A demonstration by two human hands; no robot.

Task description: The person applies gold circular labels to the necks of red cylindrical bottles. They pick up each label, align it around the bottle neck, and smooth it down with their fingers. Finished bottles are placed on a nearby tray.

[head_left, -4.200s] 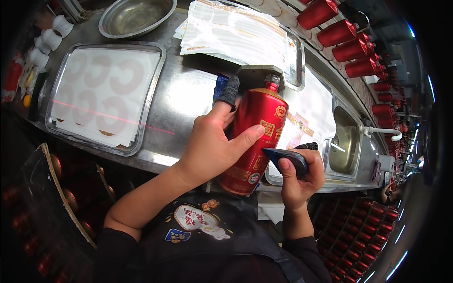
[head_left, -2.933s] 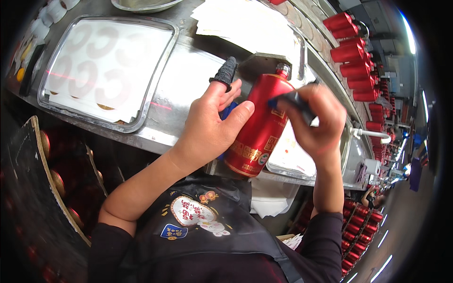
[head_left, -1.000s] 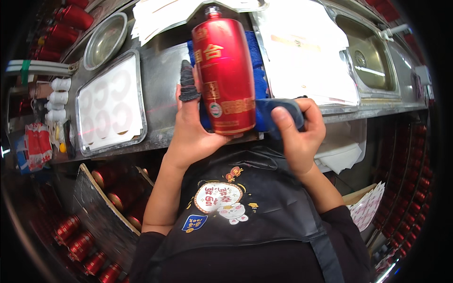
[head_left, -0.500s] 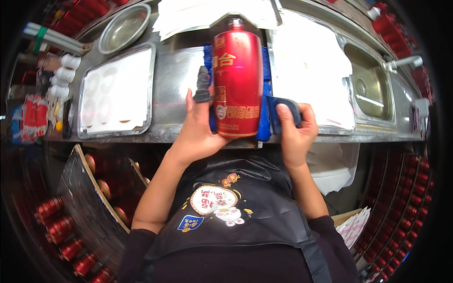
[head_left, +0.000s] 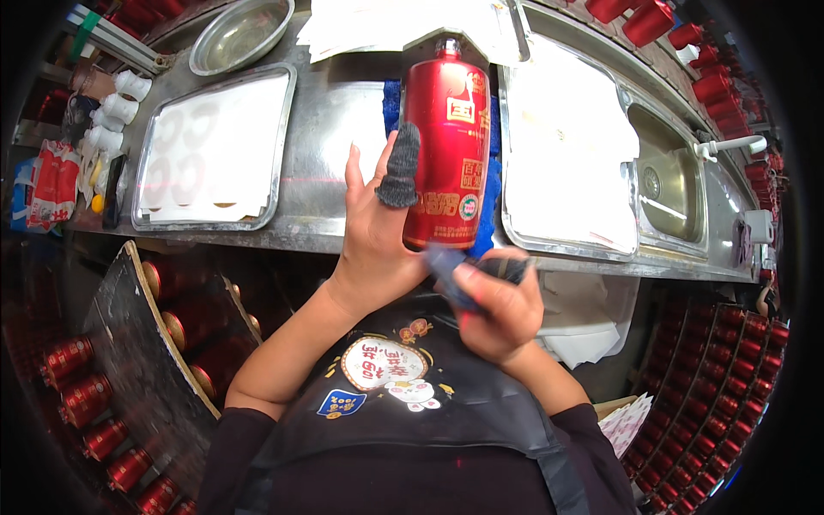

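A red bottle (head_left: pixel 446 159) with gold lettering lies on a blue cloth-like support (head_left: pixel 493 206), its neck pointing away from me. Along its left side my left hand (head_left: pixel 373 236) has its fingers stretched and spread. A ribbed black sleeve (head_left: pixel 399 167) covers one finger, which rests against the bottle; the thumb is by the base. My right hand (head_left: pixel 502 309) is closed around a flat dark blue scraper-like piece (head_left: pixel 451 270), blurred by motion, just below the base. Something dark shows behind the right fingers; I cannot make out what.
A metal tray (head_left: pixel 279 142) with white ring-shaped labels stands left, a tray with white sheets (head_left: pixel 566 154) right. Beyond are a metal bowl (head_left: pixel 240 39) and papers (head_left: pixel 403 21). A sink (head_left: pixel 661 176) with a tap (head_left: pixel 730 148) is far right. Red bottles (head_left: pixel 712 386) fill both lower sides.
The bottle has turned, its lettering shifting rightward. My right hand has moved left and toward me with the scraper-like piece, from the bottle's right side to below its base. The whole view has shifted slightly.
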